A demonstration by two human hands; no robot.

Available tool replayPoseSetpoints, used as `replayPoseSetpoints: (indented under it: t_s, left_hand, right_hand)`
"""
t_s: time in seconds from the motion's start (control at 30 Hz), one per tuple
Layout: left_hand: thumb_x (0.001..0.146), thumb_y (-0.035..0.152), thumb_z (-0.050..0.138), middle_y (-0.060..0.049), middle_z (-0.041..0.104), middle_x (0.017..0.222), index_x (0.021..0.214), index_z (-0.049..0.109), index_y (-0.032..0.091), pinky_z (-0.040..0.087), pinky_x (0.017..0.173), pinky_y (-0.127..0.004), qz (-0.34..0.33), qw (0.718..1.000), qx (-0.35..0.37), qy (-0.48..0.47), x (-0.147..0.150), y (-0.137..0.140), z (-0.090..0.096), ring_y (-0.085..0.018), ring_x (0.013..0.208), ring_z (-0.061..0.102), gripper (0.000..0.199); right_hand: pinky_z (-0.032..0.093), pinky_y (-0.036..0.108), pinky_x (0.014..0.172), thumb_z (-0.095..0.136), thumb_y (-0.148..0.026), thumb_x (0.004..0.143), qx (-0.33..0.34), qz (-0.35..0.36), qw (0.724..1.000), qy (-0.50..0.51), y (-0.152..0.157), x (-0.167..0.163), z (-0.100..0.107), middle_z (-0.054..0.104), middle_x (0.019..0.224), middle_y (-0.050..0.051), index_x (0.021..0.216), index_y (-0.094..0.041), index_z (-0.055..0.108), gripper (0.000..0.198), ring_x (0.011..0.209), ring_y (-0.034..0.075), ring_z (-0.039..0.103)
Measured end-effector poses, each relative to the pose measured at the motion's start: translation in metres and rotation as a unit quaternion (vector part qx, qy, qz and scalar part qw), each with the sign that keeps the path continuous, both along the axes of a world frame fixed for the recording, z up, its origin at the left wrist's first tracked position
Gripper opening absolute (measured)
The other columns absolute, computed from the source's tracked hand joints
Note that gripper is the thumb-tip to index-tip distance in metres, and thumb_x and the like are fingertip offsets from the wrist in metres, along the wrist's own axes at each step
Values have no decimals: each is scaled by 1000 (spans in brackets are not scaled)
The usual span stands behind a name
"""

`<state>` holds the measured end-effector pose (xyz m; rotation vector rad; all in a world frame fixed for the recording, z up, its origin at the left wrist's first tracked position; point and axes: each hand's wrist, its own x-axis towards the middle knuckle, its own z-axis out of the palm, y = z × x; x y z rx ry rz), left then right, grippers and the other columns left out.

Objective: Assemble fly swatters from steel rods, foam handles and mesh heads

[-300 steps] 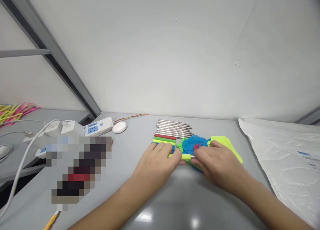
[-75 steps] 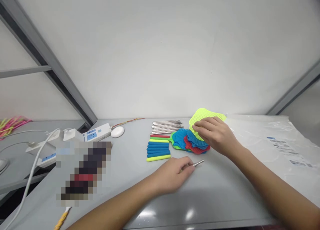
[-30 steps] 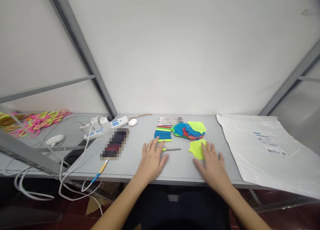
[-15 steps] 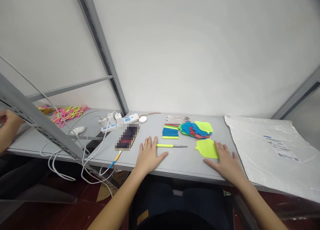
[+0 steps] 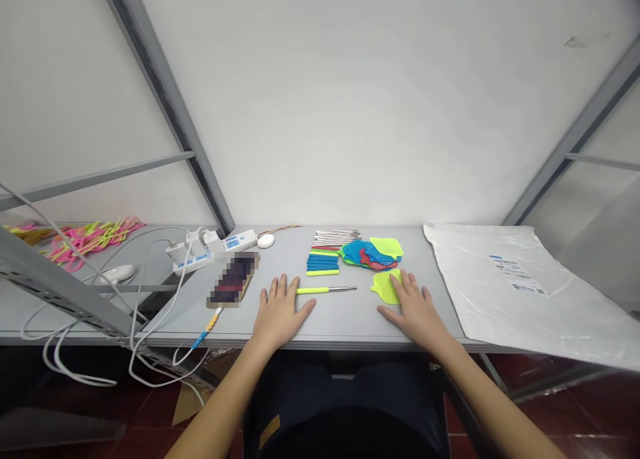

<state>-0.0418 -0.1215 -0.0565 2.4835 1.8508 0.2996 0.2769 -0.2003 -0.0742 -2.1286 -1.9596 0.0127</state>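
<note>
Since the earlier frame, the yellow-sleeved metal rod [image 5: 327, 290] has passed from the left hand [image 5: 280, 312] to the desk [image 5: 345, 322], and a yellow-green swatter head [image 5: 384, 288] now lies before the pile, by the right hand [image 5: 417, 312]. Nearest, both hands rest palm down; each grip is wide, fingers spread, holding nothing. The left lies beside the rod's sleeved end; whether a fingertip touches it cannot be told. The right overlaps the swatter head's near right edge. Rod tip points right and swatter neck left, apart, presumably so that the two ends face each other. Beyond, plastic handle sleeves [image 5: 323, 264] lie parallel; to their right is a pile of swatter heads [image 5: 363, 254]; farther still, bare metal rods [image 5: 337, 236]. Parts appear grouped by kind, probably for easy picking. Hard to make out: heads low in the pile are covered, preventing a count; the phone-like object [image 5: 233, 280] is pixelated; print on the plastic mailing bag [image 5: 500, 312], its right side cut off, is illegible.
</note>
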Motion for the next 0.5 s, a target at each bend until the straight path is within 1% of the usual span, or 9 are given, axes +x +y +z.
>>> replayPoseSetpoints:
  t_s: [0.1, 0.17, 0.23, 0.37, 0.5]
  left_hand:
    - [87, 70, 26, -17, 23, 155, 146, 33, 20, 16, 111, -57, -1, 1000, 2, 0, 0, 0, 1, -36, 143, 17, 77]
    - [88, 69, 27, -16, 25, 154, 145, 34, 20, 16, 111, -57, -4, 1000, 5, -1, 0, 0, 1, -36, 142, 18, 75]
    - [89, 66, 28, -15, 27, 154, 144, 37, 20, 16, 111, -58, -9, 1000, 9, -5, -1, 0, 2, -36, 142, 19, 72]
    - [92, 58, 30, -13, 30, 152, 140, 41, 21, 16, 110, -59, -22, 999, 13, -24, -2, 1, 1, -35, 141, 22, 61]
    - [94, 52, 33, -11, 37, 148, 132, 47, 25, 21, 107, -62, -32, 997, 37, -55, -3, 2, 2, -33, 137, 27, 49]
  right_hand:
    - [14, 55, 112, 30, -68, 89, -15, 33, 999, 5, 1, -8, 5, 10, 158, 11, 149, -21, 26, 76, 145, 30, 4]
    - [14, 55, 112, 28, -68, 90, -22, 42, 999, 11, 1, -10, 7, 14, 158, 11, 148, -21, 27, 75, 145, 29, 6]
    - [13, 55, 113, 28, -69, 89, -27, 40, 999, 15, 1, -10, 9, 17, 157, 11, 148, -21, 27, 76, 145, 29, 7]
    - [13, 53, 113, 27, -70, 89, -39, 37, 998, 18, 2, -9, 11, 17, 158, 10, 149, -23, 26, 76, 145, 28, 7]
    - [12, 53, 113, 26, -69, 89, -41, 38, 998, 10, 2, -9, 13, 17, 157, 9, 149, -24, 25, 75, 145, 27, 8]
